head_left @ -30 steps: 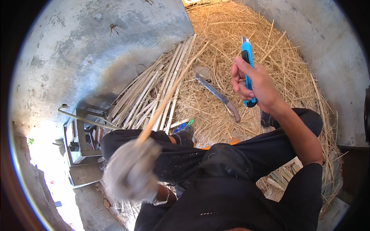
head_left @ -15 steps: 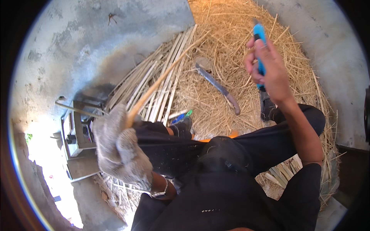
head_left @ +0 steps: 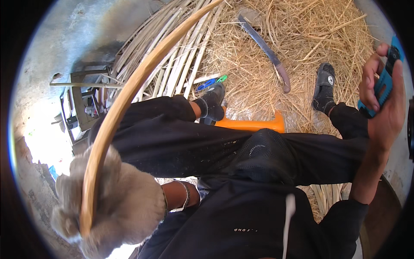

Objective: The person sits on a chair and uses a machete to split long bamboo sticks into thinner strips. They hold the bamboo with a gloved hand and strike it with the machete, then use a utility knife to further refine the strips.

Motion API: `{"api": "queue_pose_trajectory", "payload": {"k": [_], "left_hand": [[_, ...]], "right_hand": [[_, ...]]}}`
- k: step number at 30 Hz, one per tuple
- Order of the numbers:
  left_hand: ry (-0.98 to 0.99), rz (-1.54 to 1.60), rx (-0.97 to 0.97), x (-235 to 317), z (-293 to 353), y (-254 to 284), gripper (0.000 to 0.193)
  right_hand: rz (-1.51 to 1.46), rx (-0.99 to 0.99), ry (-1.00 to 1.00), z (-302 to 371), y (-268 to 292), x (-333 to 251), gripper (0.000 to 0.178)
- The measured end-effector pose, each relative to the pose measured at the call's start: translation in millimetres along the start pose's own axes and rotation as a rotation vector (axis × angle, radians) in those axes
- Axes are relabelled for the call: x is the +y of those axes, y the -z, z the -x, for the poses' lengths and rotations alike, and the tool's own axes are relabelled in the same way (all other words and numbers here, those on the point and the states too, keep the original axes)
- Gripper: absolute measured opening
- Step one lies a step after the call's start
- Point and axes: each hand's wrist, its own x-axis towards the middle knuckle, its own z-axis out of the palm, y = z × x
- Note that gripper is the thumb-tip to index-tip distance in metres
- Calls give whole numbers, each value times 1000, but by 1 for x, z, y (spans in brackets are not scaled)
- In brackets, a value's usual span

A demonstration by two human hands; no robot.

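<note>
Farther apart than half a second ago, both hands have been shifted outward, and the pale wooden stick point(head_left: 125, 97) has been brought closer to the view. Across the front of the gloved left hand point(head_left: 114, 196) the stick is laid, its lower end exposed; the glove's outer fingers are blurred, so whether the stick is gripped cannot be told. By the curled fingers of the bare right hand point(head_left: 388, 105), a blue cutter point(head_left: 383, 86) is clamped at the right edge of the view. Between the hands, black trousers point(head_left: 189, 142) are seen, with an orange object point(head_left: 254, 125) half covered beyond them. Farther off, a dark shoe point(head_left: 324, 82) is planted on the straw point(head_left: 319, 26), where a long knife point(head_left: 263, 47) is laid with its brown handle turned nearer. Left of the knife, light split strips point(head_left: 172, 73) are heaped alongside a grey wall point(head_left: 99, 26).
</note>
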Motion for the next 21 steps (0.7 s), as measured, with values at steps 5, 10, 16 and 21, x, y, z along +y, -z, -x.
{"api": "queue_pose_trajectory", "payload": {"k": [5, 10, 16, 21], "left_hand": [[-44, -28, 152, 4, 7, 21, 41], [-185, -100, 525, -3, 14, 8, 36], [154, 41, -233, 15, 10, -9, 32], [52, 183, -397, 5, 13, -6, 32]], "right_hand": [[25, 21, -43, -7, -5, 4, 43], [235, 13, -79, -7, -20, 4, 41], [341, 18, -31, 2, -36, 11, 32], [625, -148, 144, 26, -53, -1, 32]]}}
